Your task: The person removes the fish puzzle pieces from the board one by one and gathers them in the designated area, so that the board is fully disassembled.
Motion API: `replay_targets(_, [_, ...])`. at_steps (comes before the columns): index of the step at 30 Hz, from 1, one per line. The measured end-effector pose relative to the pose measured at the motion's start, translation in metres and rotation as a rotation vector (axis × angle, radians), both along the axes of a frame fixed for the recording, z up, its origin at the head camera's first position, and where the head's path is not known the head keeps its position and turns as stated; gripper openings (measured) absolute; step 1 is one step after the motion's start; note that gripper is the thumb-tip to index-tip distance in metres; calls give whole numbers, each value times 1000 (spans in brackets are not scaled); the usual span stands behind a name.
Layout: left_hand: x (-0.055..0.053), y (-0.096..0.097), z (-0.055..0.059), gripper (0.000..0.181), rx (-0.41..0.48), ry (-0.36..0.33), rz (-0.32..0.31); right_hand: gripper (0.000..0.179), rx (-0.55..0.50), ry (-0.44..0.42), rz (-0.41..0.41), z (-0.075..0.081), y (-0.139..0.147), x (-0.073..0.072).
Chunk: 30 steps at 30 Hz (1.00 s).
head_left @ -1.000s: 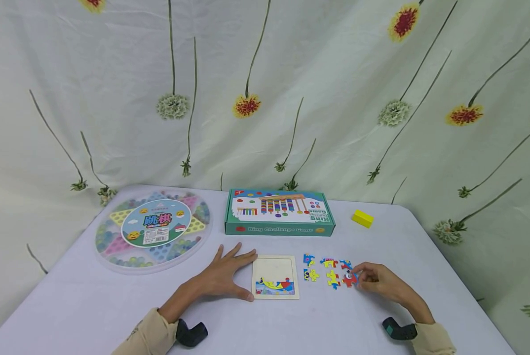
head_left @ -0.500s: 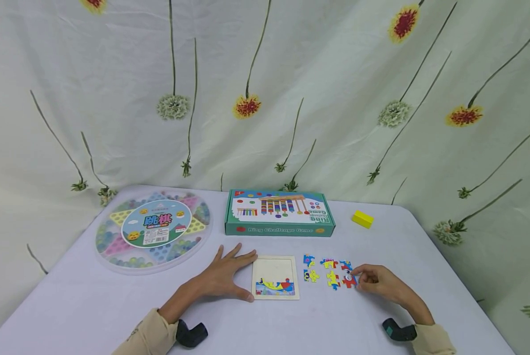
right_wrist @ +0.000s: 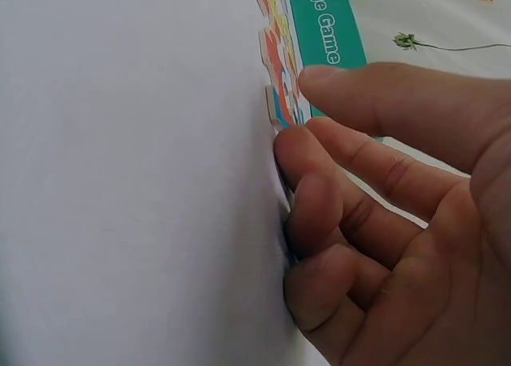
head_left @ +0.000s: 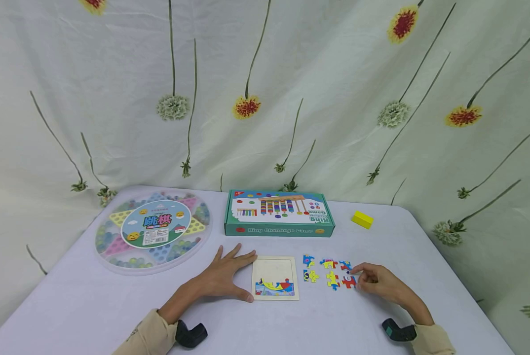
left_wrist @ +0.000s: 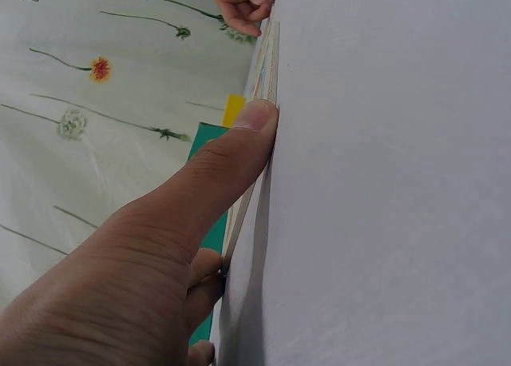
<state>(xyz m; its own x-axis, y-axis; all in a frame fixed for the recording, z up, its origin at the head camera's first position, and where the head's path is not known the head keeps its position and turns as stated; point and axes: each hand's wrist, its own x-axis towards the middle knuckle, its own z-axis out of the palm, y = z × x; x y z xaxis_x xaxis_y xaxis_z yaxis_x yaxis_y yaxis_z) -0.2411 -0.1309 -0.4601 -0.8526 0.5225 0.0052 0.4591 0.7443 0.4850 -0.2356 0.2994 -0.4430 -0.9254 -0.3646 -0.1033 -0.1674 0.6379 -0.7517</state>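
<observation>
In the head view my left hand is spread at the left side of a shallow wooden puzzle tray. Its thumb touches the tray's near left corner, and the fingertips reach the upper left edge. Assembled colourful pieces fill the tray's lower part. My right hand rests by the loose pieces to the right, its index fingertip touching near a blue-red piece and a red piece. In the right wrist view the other fingers are bent, no piece shows gripped between thumb and index, and some contact is hidden.
Several other puzzle pieces lie between tray and right hand. Behind stand a green Ring Challenge Game box and a yellow block. A round Chinese checkers set lies at the left on the white-covered table.
The red piece under my right index finger has shifted slightly, and its upper part is less visible beside the blue-red piece. My left hand and the tray hold still.
</observation>
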Motion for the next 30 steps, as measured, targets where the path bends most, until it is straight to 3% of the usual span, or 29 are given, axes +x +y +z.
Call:
replay_targets(10, [1,0,1,102,9,-4,0,29,-27,-22,14,1,0,-1])
replay_targets(16, [0,0,0,103,7,-3,2,28,-10,42,31,7,-10,-4])
replay_targets(21, [0,0,1,102,5,-2,2,27,0,115,46,11,-27,-6])
replay_targets(30, [0,0,-1,102,5,0,3,32,-12,168,130,19,-74,-13])
